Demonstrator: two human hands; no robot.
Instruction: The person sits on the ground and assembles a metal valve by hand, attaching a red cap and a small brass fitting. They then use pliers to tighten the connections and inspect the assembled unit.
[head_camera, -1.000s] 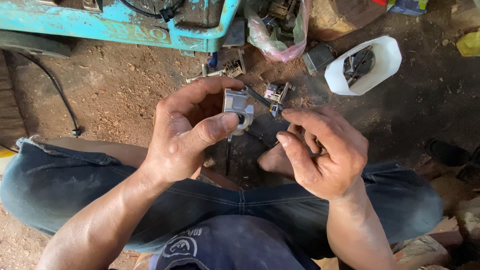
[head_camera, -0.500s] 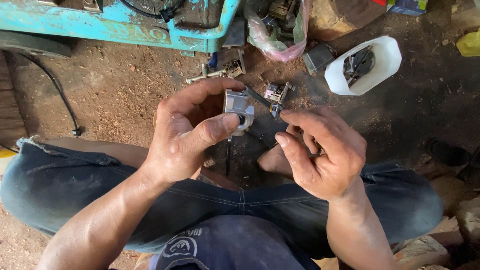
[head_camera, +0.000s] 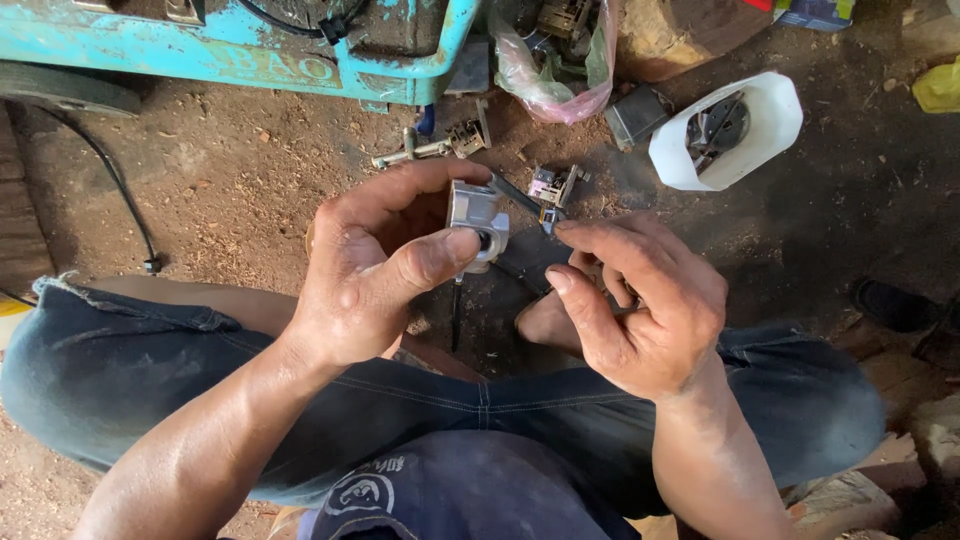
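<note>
The left hand (head_camera: 375, 275) has its thumb and curled fingers closed around a small grey metal part (head_camera: 477, 215), the thumb pressing across its lower front where a dark round opening shows, the forefinger arched over its top. The part sits raised above the ground, between the two hands and just in front of the knees. The right hand (head_camera: 645, 305) is loosely curled, forefinger and thumb drawn close together near a small dark tip (head_camera: 548, 218) that lies just beside the part; whether the fingers actually pinch it cannot be told, and a thin metal shaft seems to run back through the palm. Below the hands, a bare foot (head_camera: 548, 322) rests on the dirt, and folded legs in dark blue jeans (head_camera: 480, 410) fill the lower view. On the sawdust-strewn ground (head_camera: 230, 190) beyond the part lie a small metal assembly (head_camera: 553, 184) and a bolt-like piece (head_camera: 425, 150). Further out stand a turquoise machine frame (head_camera: 230, 60), a pink plastic bag (head_camera: 555, 75) holding metal bits, a cut white plastic container (head_camera: 730, 130) with dark parts inside, and a black cable (head_camera: 120, 190) trailing at the left.
</note>
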